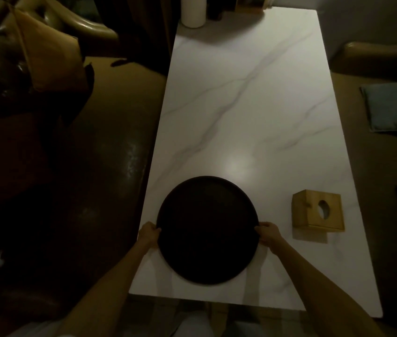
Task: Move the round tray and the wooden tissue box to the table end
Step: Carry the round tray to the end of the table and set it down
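Your left hand [148,233] is curled over the left rim of the round tray [207,231], and your right hand [268,234] has the right rim the same way, fingers wrapped onto the edge, so both are closed on it from opposite sides. The tray is dark, nearly black, and sits over the near end of the white marble-look table [253,105], a bit left of middle. Can't tell whether it's resting flat or lifted a touch. To its right, near but apart, the wooden tissue box [318,211] sits by the table's right edge with its oval opening facing up. Way off at the far end there's a white cylinder [193,10] near the left corner. Dim brown seating [46,166] runs along the left, and a blue cushion [394,108] lies off to the right.
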